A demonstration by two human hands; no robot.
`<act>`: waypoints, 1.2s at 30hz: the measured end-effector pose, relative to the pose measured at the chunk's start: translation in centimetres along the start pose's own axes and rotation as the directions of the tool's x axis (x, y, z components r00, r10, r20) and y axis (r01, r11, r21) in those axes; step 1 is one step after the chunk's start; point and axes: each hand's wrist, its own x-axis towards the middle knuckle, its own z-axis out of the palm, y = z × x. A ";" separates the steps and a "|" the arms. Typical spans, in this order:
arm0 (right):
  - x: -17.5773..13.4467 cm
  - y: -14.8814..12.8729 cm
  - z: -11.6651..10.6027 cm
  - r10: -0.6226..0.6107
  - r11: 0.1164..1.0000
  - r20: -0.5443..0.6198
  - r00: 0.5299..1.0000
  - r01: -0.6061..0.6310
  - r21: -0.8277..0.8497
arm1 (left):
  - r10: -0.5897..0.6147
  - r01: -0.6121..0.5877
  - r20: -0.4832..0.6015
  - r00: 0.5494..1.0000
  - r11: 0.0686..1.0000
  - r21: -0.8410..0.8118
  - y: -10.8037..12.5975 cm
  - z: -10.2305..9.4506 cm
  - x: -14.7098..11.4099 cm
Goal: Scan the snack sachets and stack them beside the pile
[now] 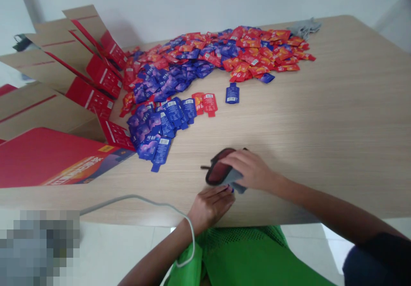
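Near the front edge of the table, my right hand [252, 168] is closed on a pair of dark-framed sunglasses [218, 170] with a reddish lens and on a grey cloth [234, 179]. The fingers lie over the lens, and the rest of the frame is hidden behind the hand. Just below, my left hand [212, 207] is closed with its fingers pressed together. A small blue tip shows at its fingertips and looks like part of a blue sachet [232, 189]; most of it is covered.
Red and blue sachets [192, 55] form a long heap at the back. Blue sachets [154, 127] lie in a stack at left, and one blue sachet [232, 93] lies alone. Open red cartons [61, 153] stand at left. A grey cable [135, 196] crosses to my left wrist. Another cloth [305, 28] lies behind.
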 end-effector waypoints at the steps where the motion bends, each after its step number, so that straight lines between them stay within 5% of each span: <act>1: -0.7 -0.7 0.9 -0.036 0.999 0.070 0.997 0.035 0.018 | -0.009 0.009 -0.004 1.000 1.000 0.004 0.0 0.0 0.0; 5: -1.2 0.7 3.0 -0.005 1.000 0.143 0.990 0.005 0.006 | -0.004 0.004 0.023 1.000 1.000 -0.007 0.0 -0.1 0.1; 10: 2.7 6.9 0.8 0.168 0.972 0.086 0.982 -0.151 -0.178 | -0.001 0.001 0.041 0.999 1.000 -0.008 0.1 -0.3 0.3; 13: 4.1 8.0 -1.6 0.240 0.943 -0.052 0.969 -0.246 -0.223 | -0.002 0.002 0.032 0.999 1.000 -0.003 0.1 -0.3 0.3; 16: 3.4 5.7 -2.8 0.218 0.956 -0.218 0.951 -0.253 -0.148 | -0.002 0.002 0.032 0.999 1.000 -0.005 0.1 -0.3 0.2; 18: 2.0 3.1 -2.4 0.126 0.987 -0.179 0.976 -0.142 -0.081 | -0.005 0.005 0.039 0.999 1.000 -0.004 0.1 -0.2 0.1; 21: -0.3 -0.4 -0.2 -0.023 1.000 0.047 0.999 0.023 0.000 | -0.040 0.039 0.028 0.999 0.999 0.013 0.1 -0.1 -0.1; 24: -1.4 -1.1 2.1 -0.037 0.999 0.194 0.980 0.032 0.025 | -0.054 0.054 0.015 0.998 0.999 0.005 0.1 0.0 -0.2; 29: 0.8 2.9 2.8 0.040 0.998 0.144 0.989 -0.033 -0.051 | -0.018 0.020 0.040 0.999 0.999 -0.049 -0.1 -0.1 0.0; 33: 3.8 6.3 1.4 0.096 0.981 0.131 0.987 -0.071 -0.181 | -0.037 0.040 0.050 0.998 0.997 -0.068 0.0 -0.1 -0.1; 36: 5.2 7.0 -0.5 0.164 0.959 0.016 0.986 -0.155 -0.239 | -0.040 0.043 0.043 0.998 0.997 -0.066 0.0 0.0 -0.1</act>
